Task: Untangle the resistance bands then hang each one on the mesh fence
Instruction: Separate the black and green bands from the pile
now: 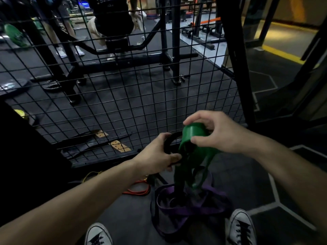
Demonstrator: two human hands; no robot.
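We're deep in the untangling step here, nothing hung on the mesh fence (123, 96) yet as far as we can see. Our right hand (215, 131) pinches the top loop of the green band (192, 135), thumb below and forefinger curled over the fold, lifting it up in front of us. Our left hand (159, 156) has its fingers (174, 158) wrapped round a black band (172, 137) just beside the green one. Both bands trail down and cross into the purple band (194, 209), which lies in a heap on the floor between our shoes (241, 227). An orange band (139, 190) rests on the floor just left of that heap, with a thin yellow band (92, 175) further left, apart from the knot.

Where green and black cross below the hands is too dark to read, so we can't tell which strand passes through which. Our call: the next move wants the two hands drawn apart, to find whether green slips free of black, then green lifted clear of purple. Pull too hard and the knot probably tightens. The fence stands right ahead, close enough for hanging once a band comes loose.
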